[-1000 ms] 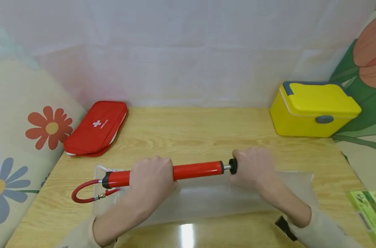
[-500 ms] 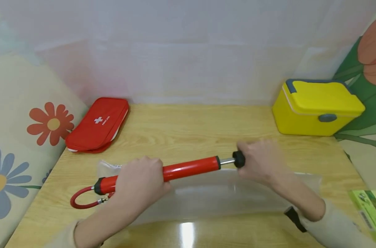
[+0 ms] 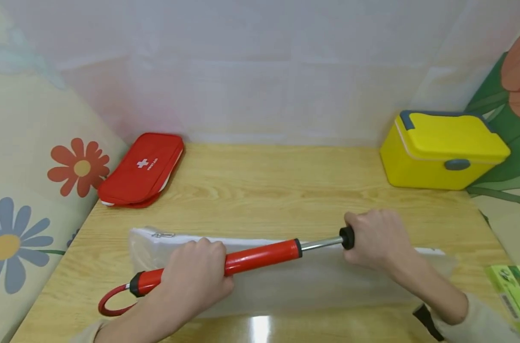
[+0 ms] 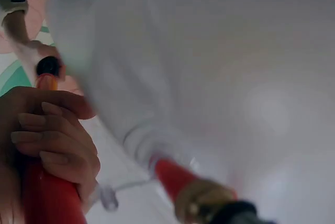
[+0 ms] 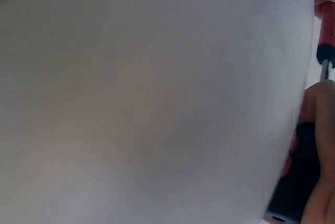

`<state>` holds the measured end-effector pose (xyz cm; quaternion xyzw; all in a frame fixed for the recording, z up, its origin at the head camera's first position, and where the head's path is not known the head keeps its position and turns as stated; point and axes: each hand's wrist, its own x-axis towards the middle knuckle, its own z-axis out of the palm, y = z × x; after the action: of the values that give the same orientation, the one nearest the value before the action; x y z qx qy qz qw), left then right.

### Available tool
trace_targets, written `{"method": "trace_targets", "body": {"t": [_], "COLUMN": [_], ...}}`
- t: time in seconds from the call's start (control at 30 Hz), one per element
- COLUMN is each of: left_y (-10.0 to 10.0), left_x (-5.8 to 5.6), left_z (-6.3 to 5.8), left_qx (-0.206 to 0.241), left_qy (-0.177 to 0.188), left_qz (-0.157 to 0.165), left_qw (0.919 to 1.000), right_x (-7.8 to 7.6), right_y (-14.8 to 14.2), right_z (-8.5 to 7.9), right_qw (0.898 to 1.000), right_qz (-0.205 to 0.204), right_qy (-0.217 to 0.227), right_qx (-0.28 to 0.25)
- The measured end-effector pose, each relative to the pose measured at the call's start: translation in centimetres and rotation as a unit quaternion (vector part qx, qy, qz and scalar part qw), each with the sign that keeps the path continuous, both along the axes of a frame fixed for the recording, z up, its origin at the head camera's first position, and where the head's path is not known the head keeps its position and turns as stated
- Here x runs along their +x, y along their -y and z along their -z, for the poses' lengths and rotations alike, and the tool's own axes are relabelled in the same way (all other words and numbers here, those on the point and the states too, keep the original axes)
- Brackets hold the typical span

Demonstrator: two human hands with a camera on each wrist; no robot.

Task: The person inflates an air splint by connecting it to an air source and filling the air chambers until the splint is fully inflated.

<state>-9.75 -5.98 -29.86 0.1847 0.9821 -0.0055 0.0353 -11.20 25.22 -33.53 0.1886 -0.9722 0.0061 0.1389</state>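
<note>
A red hand pump [image 3: 264, 257] lies slanted across the head view, its right end higher. My left hand [image 3: 195, 281] wraps round its barrel, and my right hand [image 3: 375, 240] grips the black handle [image 5: 296, 177] at the other end. Between barrel and handle shows a length of bare metal rod [image 3: 321, 244]. From the barrel's left end curves a red hose [image 3: 107, 302], partly behind my left forearm. In the left wrist view, a red nozzle with a brass fitting [image 4: 199, 198] meets the translucent plastic bag [image 3: 294, 290] under the pump.
A red first aid pouch [image 3: 141, 171] lies at the back left of the wooden table [image 3: 277, 190]. At the back right stands a yellow box [image 3: 444, 152] with a grey handle. A green packet [image 3: 510, 295] is at the right edge. Flowered sheets surround the table.
My right hand has drawn the handle away from the barrel, so more rod shows. My left hand and the barrel have shifted slightly left and lower in the head view.
</note>
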Motion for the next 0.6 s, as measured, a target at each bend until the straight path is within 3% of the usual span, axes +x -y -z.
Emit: {"method": "trace_targets", "body": {"t": [0.13,0.33,0.4,0.47,0.53,0.6], "left_y": [0.3,0.7,0.6,0.6,0.4,0.4], "left_x": [-0.3,-1.1,-1.5,-1.7,-1.7,-1.7], "left_z": [0.4,-0.1,-0.1,0.2,0.4,0.5], "left_qx": [0.029,0.062,0.051,0.045,0.046,0.044], "left_qy": [0.020,0.104,0.140,0.150,0.144,0.114], "left_qz": [0.022,0.025,0.026,0.035,0.046,0.059], "left_qw": [0.9992,0.9923,0.9884,0.9870,0.9875,0.9907], "right_x": [0.1,-0.3,-0.5,-0.6,-0.7,-0.7], "right_y": [0.5,0.1,-0.3,-0.7,-1.2,-1.4], "right_z": [0.2,0.0,-0.1,0.0,0.0,-0.1], "right_qw": [1.000,0.995,0.987,0.974,0.958,0.947], "right_qz": [-0.007,-0.052,-0.087,-0.115,-0.135,-0.136], "right_qy": [0.022,0.079,0.123,0.184,0.238,0.277], "right_qx": [0.001,-0.034,-0.048,-0.064,-0.078,-0.090]}}
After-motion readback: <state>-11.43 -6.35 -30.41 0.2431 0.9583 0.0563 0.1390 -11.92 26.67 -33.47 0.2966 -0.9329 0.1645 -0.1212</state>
